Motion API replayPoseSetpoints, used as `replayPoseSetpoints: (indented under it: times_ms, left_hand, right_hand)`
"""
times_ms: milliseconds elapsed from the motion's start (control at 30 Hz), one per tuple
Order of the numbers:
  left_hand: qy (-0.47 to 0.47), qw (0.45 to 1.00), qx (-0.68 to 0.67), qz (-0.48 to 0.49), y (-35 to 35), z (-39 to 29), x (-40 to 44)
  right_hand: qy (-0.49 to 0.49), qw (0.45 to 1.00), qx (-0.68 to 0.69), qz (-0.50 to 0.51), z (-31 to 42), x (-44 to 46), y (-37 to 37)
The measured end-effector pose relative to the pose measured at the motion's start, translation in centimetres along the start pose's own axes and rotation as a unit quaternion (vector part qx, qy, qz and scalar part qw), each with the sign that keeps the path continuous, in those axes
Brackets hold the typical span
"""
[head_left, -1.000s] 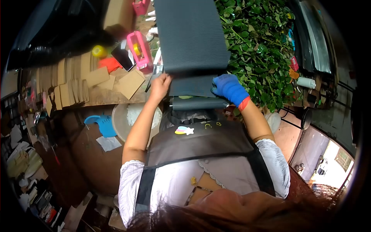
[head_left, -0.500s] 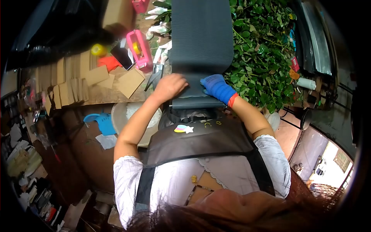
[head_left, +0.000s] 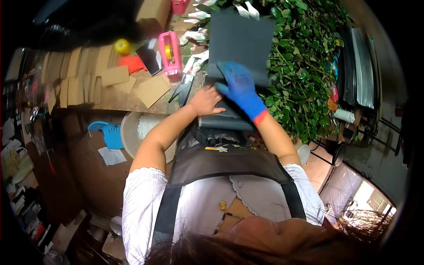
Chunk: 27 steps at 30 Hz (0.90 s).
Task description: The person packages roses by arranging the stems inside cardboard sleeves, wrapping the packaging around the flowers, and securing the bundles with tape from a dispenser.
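Flattening the dark sheet (head_left: pixel 240 42), it seems, you're holding your left hand (head_left: pixel 206 101) and gloved right hand (head_left: pixel 241 86) open; the next move is likely needing even pressure.

The right hand (head_left: pixel 239 84) wears a blue knitted glove (head_left: pixel 243 90) with a red-orange cuff (head_left: pixel 261 118); the left hand (head_left: pixel 207 101) is bare. The white short-sleeved shirt (head_left: pixel 143 194) has scalloped trim (head_left: pixel 237 190) down the front and along the sleeve hems. Over it goes a dark brown apron (head_left: pixel 229 165), black-edged, with broad black straps (head_left: pixel 169 207), a pale star print (head_left: pixel 221 149) and small yellow marks (head_left: pixel 243 148). A dark beaded necklace (head_left: pixel 220 221) carries a gold-coloured pendant (head_left: pixel 223 206).
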State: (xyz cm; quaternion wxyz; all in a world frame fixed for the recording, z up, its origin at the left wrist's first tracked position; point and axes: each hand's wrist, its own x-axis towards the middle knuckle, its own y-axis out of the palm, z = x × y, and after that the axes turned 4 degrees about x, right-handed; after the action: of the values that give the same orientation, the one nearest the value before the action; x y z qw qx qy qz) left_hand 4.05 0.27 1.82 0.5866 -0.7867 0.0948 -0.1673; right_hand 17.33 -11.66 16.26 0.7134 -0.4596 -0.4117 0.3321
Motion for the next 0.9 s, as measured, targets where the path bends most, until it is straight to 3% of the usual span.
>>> replayPoseSetpoints:
  times_ms: [67, 200, 233, 267, 333, 400, 467, 500, 567, 667, 700, 800, 867, 900]
  left_hand:
    - [-0.002, 0.998, 0.008, -0.057, -0.8, -0.4, 0.2]
    - [-0.005, 0.999, -0.014, -0.034, 0.7, -0.2, -0.1]
    - [-0.005, 0.998, -0.001, -0.063, 0.5, -0.3, 0.0]
    - [-0.053, 0.992, -0.094, 0.072, 0.3, -0.4, -0.1]
    - [-0.026, 0.997, -0.064, 0.038, 1.9, -0.3, -0.5]
    - [-0.079, 0.955, -0.282, 0.043, 4.8, -0.4, -0.6]
    - [-0.054, 0.995, -0.078, 0.015, 4.0, -0.3, 0.4]
    - [-0.031, 0.997, 0.018, -0.072, 4.3, -0.2, 0.2]
    - [-0.009, 0.994, 0.028, -0.106, 4.6, 0.3, 0.1]
    - [-0.004, 0.996, 0.017, -0.083, 4.2, 0.5, 0.0]
    - [-0.006, 0.997, 0.006, -0.071, 4.1, 0.4, 0.2]
    - [-0.024, 0.983, 0.004, -0.183, 5.8, 0.0, 0.4]
    - [-0.049, 0.982, 0.028, -0.181, 10.1, 0.2, 1.0]
    - [-0.069, 0.990, -0.027, -0.116, 8.3, -0.1, 1.0]
  right_hand:
    - [0.099, 0.970, 0.032, 0.221, -1.6, 0.2, 3.7]
    - [0.077, 0.916, 0.019, 0.394, -1.0, 4.2, 1.2]
    - [0.026, 0.920, 0.014, 0.391, 0.5, 5.3, -0.1]
    - [-0.022, 0.944, 0.087, 0.318, 2.2, 5.8, 0.3]
    - [-0.116, 0.949, 0.238, 0.171, 6.2, 6.5, 2.1]
    - [-0.192, 0.924, 0.284, 0.166, 9.8, 6.9, 8.1]
    - [-0.240, 0.936, 0.117, 0.231, 13.7, 8.1, 12.2]
    - [-0.244, 0.946, 0.063, 0.203, 14.8, 7.8, 15.4]
    - [-0.244, 0.958, -0.046, 0.145, 15.7, 6.6, 21.1]
    - [-0.279, 0.915, -0.092, 0.278, 15.9, 7.2, 19.9]
    - [-0.299, 0.923, -0.073, 0.232, 15.1, 6.7, 19.5]
    - [-0.195, 0.967, 0.022, 0.161, 13.4, 6.3, 11.1]
    - [-0.168, 0.977, 0.103, 0.086, 10.9, 4.3, 4.9]
    - [-0.143, 0.974, 0.159, 0.069, 9.5, 2.5, 2.9]
